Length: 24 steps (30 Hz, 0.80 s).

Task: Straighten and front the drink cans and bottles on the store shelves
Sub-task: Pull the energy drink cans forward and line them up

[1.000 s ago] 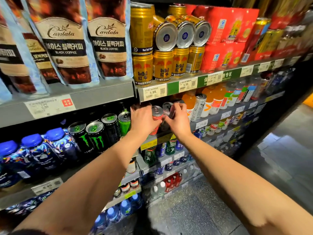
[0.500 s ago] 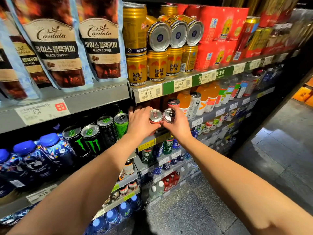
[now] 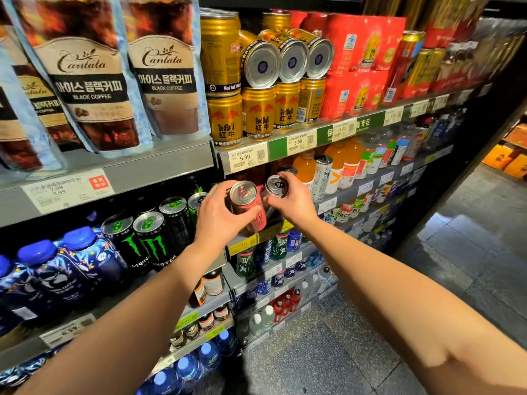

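The left hand is covering most of the pink can, and the right hand is hiding the body of the dark can. Above the grip, price tags are blurring; right of it, far bottles are smearing together.

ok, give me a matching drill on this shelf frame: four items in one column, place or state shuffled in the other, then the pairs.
Items:
1. pink can
2. dark can
3. gold cans lying on their sides
4. black Monster cans

Place or state:
A. stacked on top of upright gold cans, ends facing out
B. gripped by the left hand
C. standing left of both hands, green logo facing out
D. gripped by the right hand

Pairs: 1-B, 2-D, 3-A, 4-C
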Motion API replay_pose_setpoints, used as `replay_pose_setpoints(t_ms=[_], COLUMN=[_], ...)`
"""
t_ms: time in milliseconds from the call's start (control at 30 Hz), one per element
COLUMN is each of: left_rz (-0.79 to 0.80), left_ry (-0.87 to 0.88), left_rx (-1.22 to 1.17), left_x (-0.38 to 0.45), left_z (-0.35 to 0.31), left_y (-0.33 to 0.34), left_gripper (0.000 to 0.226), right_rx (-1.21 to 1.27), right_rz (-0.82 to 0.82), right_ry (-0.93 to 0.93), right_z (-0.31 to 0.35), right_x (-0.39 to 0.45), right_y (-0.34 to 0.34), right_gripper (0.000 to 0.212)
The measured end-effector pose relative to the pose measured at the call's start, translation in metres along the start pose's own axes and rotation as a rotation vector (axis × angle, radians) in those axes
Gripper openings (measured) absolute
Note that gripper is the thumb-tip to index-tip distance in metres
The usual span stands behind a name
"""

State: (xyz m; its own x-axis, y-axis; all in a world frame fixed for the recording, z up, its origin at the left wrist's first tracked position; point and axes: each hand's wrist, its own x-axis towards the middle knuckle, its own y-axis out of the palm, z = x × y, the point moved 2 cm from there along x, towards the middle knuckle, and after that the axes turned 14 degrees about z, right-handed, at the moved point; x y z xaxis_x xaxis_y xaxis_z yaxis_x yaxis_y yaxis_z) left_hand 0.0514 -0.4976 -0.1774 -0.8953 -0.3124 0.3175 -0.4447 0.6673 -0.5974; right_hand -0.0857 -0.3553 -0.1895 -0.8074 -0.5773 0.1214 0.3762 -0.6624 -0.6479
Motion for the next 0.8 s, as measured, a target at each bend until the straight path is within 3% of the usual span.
replay_pose_setpoints(t_ms=[267,800], left_rz=[-0.062,0.03], left_ry=[-0.014,-0.014], left_rx=[-0.116,-0.098], left_x=[-0.018,-0.022], left_z=[0.019,0.022], left_y=[-0.017,-0.018], left_gripper=[0.05,0.054], right_rx=[-0.022,-0.019], right_rz=[0.098,0.216], right_ry=[0.03,0.063], right_z=[0.018,0.025], right_x=[0.01,0.032], right_y=[0.017,0.037], right_gripper=[0.06,0.057])
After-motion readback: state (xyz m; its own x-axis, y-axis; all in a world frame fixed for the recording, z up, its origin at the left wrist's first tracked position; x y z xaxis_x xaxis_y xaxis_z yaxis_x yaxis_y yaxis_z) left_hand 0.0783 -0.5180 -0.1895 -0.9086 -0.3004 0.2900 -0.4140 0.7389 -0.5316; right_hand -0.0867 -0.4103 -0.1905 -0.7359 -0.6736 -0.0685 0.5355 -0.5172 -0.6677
